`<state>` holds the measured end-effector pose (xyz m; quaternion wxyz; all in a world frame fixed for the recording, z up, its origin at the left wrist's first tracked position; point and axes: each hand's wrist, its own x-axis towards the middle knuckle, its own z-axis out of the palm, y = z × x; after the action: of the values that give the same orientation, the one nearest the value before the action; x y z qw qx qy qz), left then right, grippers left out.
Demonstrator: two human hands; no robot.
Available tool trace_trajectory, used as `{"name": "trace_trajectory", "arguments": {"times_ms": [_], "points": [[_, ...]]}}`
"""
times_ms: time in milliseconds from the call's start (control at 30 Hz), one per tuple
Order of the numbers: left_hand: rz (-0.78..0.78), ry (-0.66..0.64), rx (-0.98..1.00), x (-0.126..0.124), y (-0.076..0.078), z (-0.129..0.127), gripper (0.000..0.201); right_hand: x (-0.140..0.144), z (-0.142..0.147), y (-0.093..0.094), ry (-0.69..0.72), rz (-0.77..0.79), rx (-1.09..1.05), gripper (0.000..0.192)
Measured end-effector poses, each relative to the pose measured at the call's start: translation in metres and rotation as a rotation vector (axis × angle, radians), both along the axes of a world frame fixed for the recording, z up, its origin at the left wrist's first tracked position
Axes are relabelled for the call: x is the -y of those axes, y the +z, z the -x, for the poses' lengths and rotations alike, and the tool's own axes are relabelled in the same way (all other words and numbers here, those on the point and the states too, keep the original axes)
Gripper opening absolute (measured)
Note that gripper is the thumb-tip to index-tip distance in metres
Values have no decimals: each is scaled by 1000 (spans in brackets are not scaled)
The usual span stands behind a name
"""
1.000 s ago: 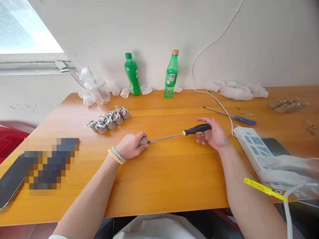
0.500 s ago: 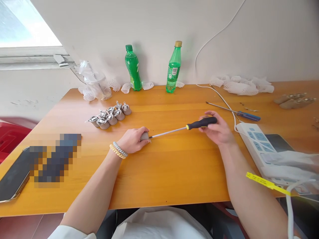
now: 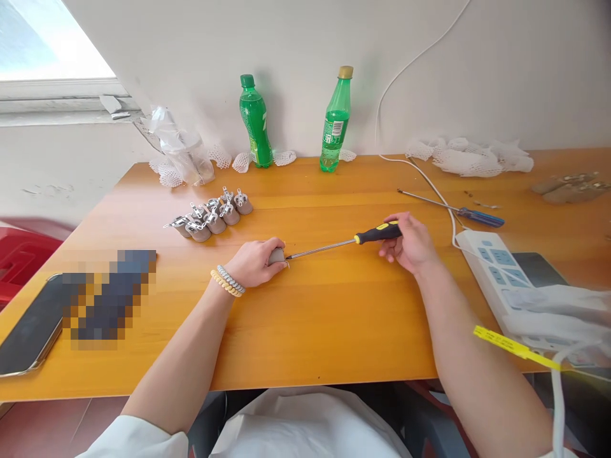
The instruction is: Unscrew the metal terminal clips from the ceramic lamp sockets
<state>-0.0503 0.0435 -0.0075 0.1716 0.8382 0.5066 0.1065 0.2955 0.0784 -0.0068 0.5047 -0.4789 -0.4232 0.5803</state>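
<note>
My left hand (image 3: 255,262) is closed around a small grey-brown cylindrical piece (image 3: 276,256), which lies sideways near the tabletop with its end facing right. A long screwdriver (image 3: 329,246) with a black and yellow handle meets that end with its tip; whether a screw sits there is too small to tell. My right hand (image 3: 411,245) grips the far end of the handle between thumb and fingers. Back left of my left hand stands a cluster of several similar grey-brown pieces (image 3: 214,219), topped with perforated metal strips.
Two green bottles (image 3: 255,124) (image 3: 335,127) stand by the wall. A second screwdriver (image 3: 480,217) lies beside a white cable and a power strip (image 3: 494,267). A phone (image 3: 33,324) lies front left. Foam netting (image 3: 470,157) and a plastic bag (image 3: 176,146) line the back.
The screwdriver handle has rolled, so its yellow patches now show. My right fingers have closed onto the handle's end. My left hand keeps its hold, and the view has shifted slightly.
</note>
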Motion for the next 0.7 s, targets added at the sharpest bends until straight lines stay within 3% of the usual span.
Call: {"name": "trace_trajectory", "arguments": {"times_ms": [67,167,267,367,433,533,600,700], "points": [[5,-7,13,0,0,-1,30,0,1,1,-37,-59,12,32],[7,-10,14,0,1,-2,30,3,0,5,80,-142,-122,49],[1,7,-2,0,2,-2,32,4,-3,8,124,-19,-125,41],[23,24,9,0,3,-2,35,3,-7,7,-7,117,68,38],[39,27,31,0,3,-1,37,3,-9,7,-29,55,85,31],[37,28,70,-1,2,1,39,3,-10,9,109,-66,-76,45],[30,31,83,-2,1,3,38,3,-8,9,134,3,-61,44],[11,33,84,-2,0,3,37,2,-6,6,2,80,114,32]]}}
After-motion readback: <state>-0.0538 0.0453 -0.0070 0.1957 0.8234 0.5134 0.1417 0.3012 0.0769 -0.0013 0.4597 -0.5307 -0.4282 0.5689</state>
